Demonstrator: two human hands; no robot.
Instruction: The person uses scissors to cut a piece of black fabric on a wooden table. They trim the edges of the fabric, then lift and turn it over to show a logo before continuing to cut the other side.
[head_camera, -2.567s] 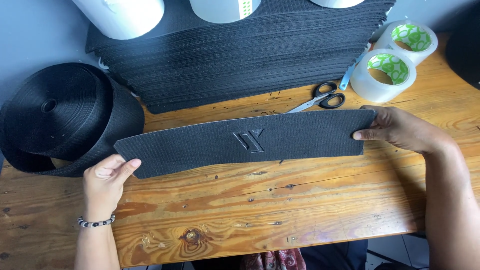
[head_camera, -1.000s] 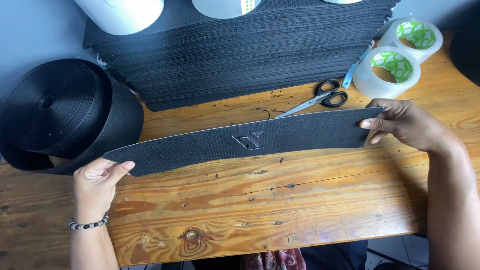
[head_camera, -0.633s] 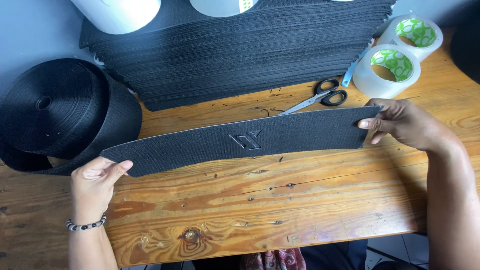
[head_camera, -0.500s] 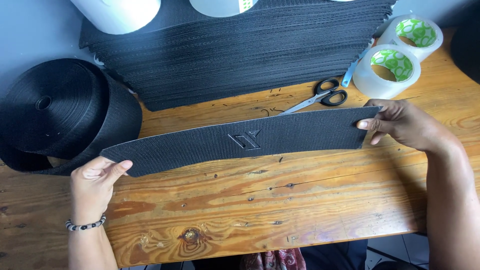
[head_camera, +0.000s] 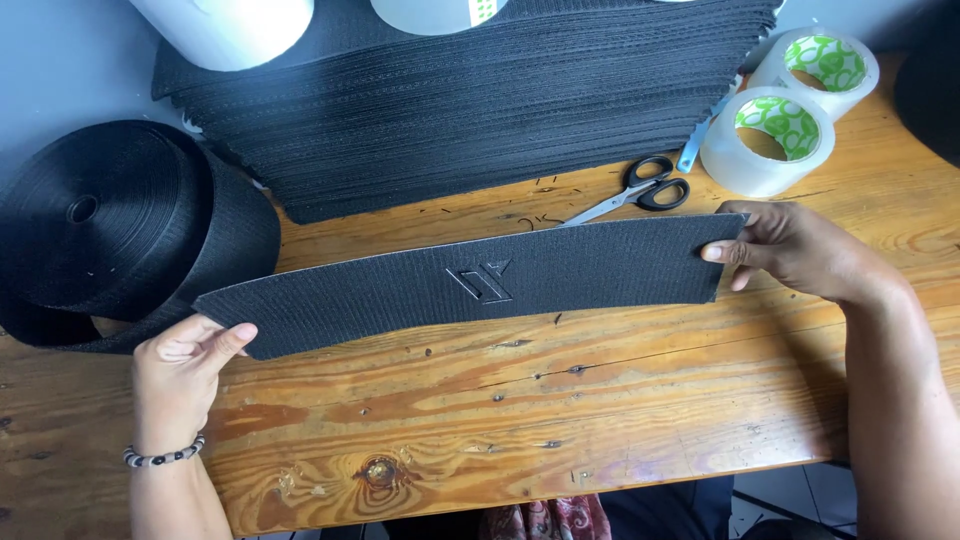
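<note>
While I look down at the wooden table (head_camera: 620, 400), a tall stack of black strips (head_camera: 480, 110) fills its far side and a big roll of black webbing (head_camera: 110, 230) sits to my left. Across the middle, just above the wood, I hold one black strip (head_camera: 470, 285) with an embossed emblem: my left hand (head_camera: 180, 365) pinches its left end, my right hand (head_camera: 800, 250) grips its right end. Two tape rolls (head_camera: 770, 140) and black-handled scissors (head_camera: 640, 190) lie beyond it.
</note>
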